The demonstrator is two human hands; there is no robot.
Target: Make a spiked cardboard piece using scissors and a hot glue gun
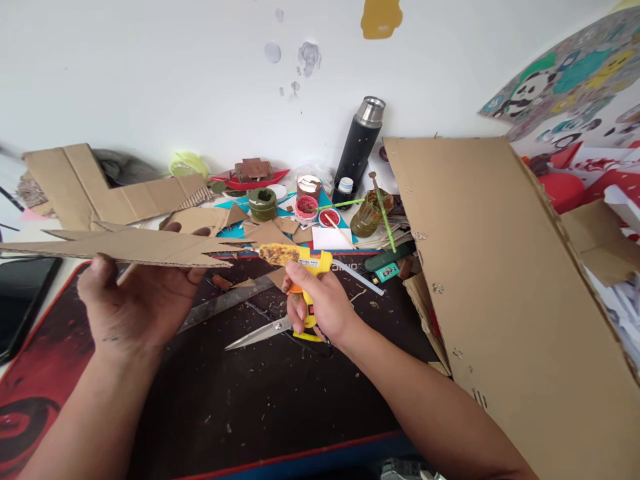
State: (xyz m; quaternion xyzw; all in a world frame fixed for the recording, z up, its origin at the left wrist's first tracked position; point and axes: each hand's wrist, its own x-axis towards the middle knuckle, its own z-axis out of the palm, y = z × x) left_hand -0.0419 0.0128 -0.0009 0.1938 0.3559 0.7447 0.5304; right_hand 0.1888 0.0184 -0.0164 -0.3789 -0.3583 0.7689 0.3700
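My left hand (143, 300) grips a flat, jagged-edged cardboard cutout (150, 248) from below, holding it nearly level above the mat. Wrapped in my right hand (320, 297) is a yellow hot glue gun (280, 255), stained brown along its barrel. Its nozzle points left, close to the pointed right end of the cutout; whether they touch I cannot tell. A translucent glue stick (357, 277) sticks out of the gun's back. Below the gun, scissors (260, 333) lie on the dark mat (260, 407), their handles partly hidden by my right hand. A metal ruler (225, 303) lies behind them.
Paint jars (263, 204), cardboard scraps (273, 233) and a red model boat (250, 175) crowd the back. A black thermos (359, 143) stands by the wall. A large cardboard panel (510, 267) leans along the right. At far left lies a dark-screened tablet (27, 300).
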